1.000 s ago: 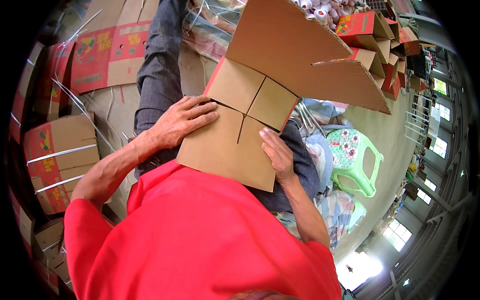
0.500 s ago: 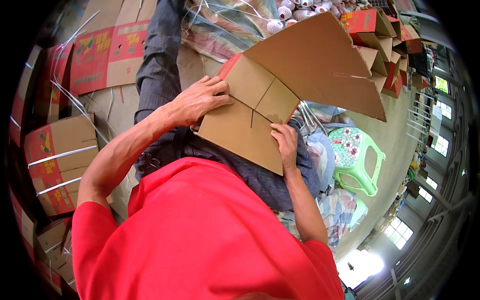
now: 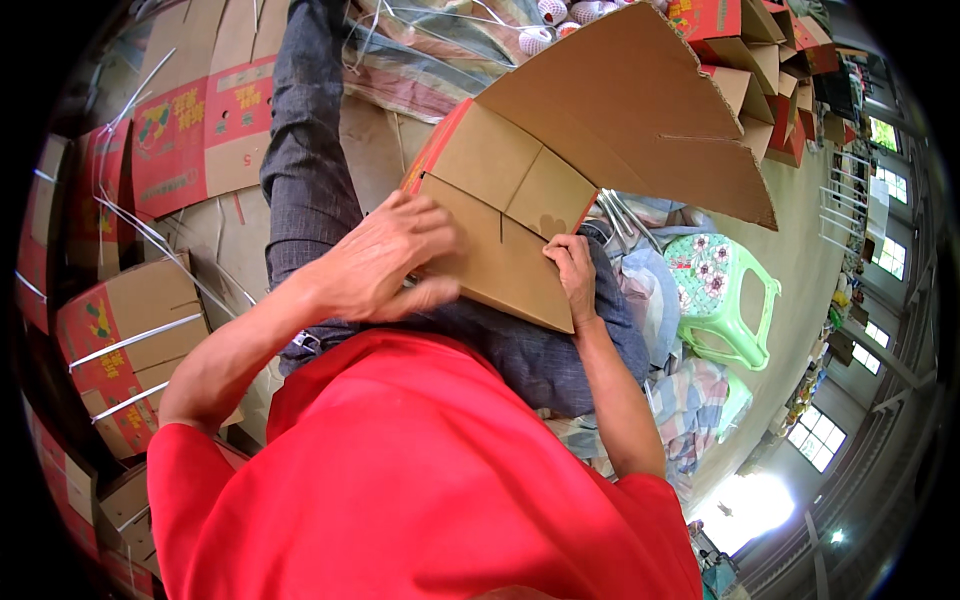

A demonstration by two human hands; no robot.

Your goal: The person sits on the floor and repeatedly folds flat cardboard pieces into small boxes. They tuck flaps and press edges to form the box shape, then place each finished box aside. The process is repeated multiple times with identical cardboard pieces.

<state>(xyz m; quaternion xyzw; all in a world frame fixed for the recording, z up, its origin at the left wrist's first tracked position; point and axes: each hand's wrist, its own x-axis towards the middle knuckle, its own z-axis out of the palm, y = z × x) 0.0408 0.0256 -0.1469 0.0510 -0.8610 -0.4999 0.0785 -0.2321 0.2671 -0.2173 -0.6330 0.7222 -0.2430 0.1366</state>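
A brown cardboard box [image 3: 498, 192] with red printed outer sides lies tilted across my lap, its bottom flaps crossed into one another. A large flap [image 3: 625, 100] stands out from its far right side. My left hand [image 3: 395, 255] is at the box's left edge, thumb apart from the curved fingers and nothing seen in it; its fingertips are blurred. At the right edge my right hand [image 3: 573, 272] grips the cardboard, fingers curled on the flap and the thumb side partly hidden.
Flat red-and-brown cartons [image 3: 215, 135] lie at the left, with a strapped carton bundle [image 3: 130, 340] nearer me. White straps [image 3: 150, 225] trail over the floor. To the right stand a green plastic stool [image 3: 735, 310] and several opened cartons [image 3: 745, 75]. Net-wrapped fruit [image 3: 540, 38] lies far off.
My left hand has come off the box's left edge and moved slightly down and toward me. The left flap edges now lie tucked together. My right hand keeps its hold.
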